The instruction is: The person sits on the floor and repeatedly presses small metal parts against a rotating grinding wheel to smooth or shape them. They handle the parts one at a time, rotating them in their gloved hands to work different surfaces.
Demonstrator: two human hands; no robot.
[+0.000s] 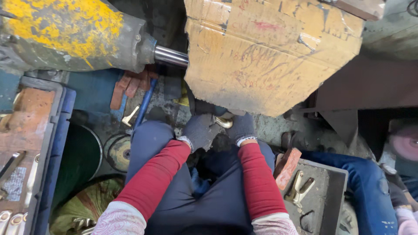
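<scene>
While we look down from the head camera, we see both hands meeting just under the edge of the cardboard shield [270, 52], over the knees. The left hand [198, 130] and the right hand [241, 127] wear dark grey gloves, and each is closed around one end of a small brass part [224, 122]. The fingers are curled tight, so only the middle of the part shows between them. We judge that two hands are used to keep the part steady and pushed upward, toward what the cardboard hides; the cardboard seems placed there to stop dust and sparks from reaching the person. Whether a wheel sits behind it, we cannot tell.

The part is curved, yellow-gold and quite shiny, with a bright highlight on its rounded surface. Its full shape is hidden by the gloves.

At upper left a motor [74, 35] with worn yellow paint sends a steel shaft [170, 55] toward the cardboard. At the lower right a grey tray [333, 191] holds similar brass pieces [299, 187], duller in colour, close to the right arm so they are easy to reach. Another brass piece [129, 116] lies on the floor at left. A second person's leg in blue trousers [365, 187] is at the right side.
</scene>
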